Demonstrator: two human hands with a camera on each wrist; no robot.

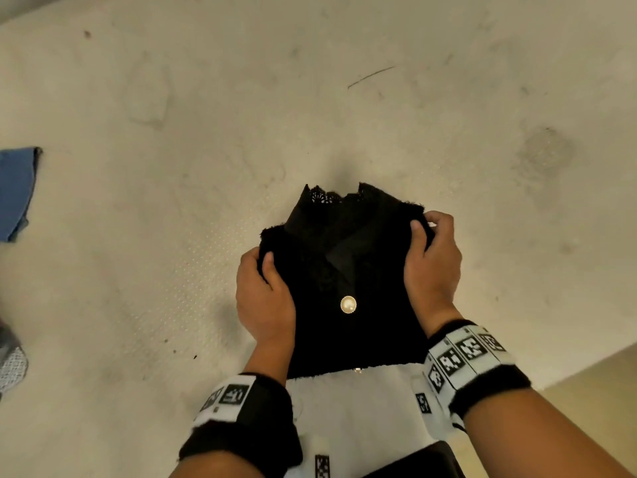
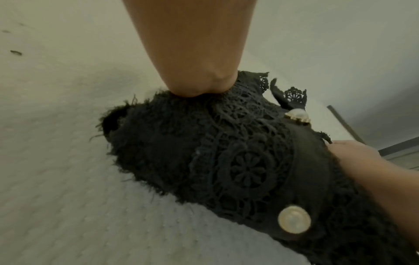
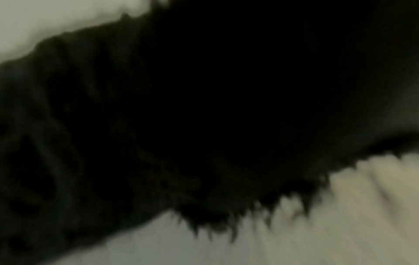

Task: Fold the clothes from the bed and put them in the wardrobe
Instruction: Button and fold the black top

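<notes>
A folded black lace top (image 1: 348, 274) with a pearl button (image 1: 348, 304) is held just above the cream bed (image 1: 241, 115). My left hand (image 1: 263, 291) grips its left edge, thumb on top and fingers beneath. On the other side my right hand (image 1: 431, 260) grips the upper right corner in the same way. The left wrist view shows the lace and frayed hem of the black top (image 2: 226, 152) up close, with my left hand (image 2: 204, 86) pressed into the cloth and the right hand (image 2: 358, 157) at its far edge. Dark blurred fabric of the black top (image 3: 181, 116) fills the right wrist view.
A blue garment (image 1: 15, 191) lies at the bed's left edge, with a grey-white patterned cloth (image 1: 10, 363) below it. The bed's edge (image 1: 586, 367) and floor show at the lower right. A dark rail (image 2: 344, 125) runs behind the top.
</notes>
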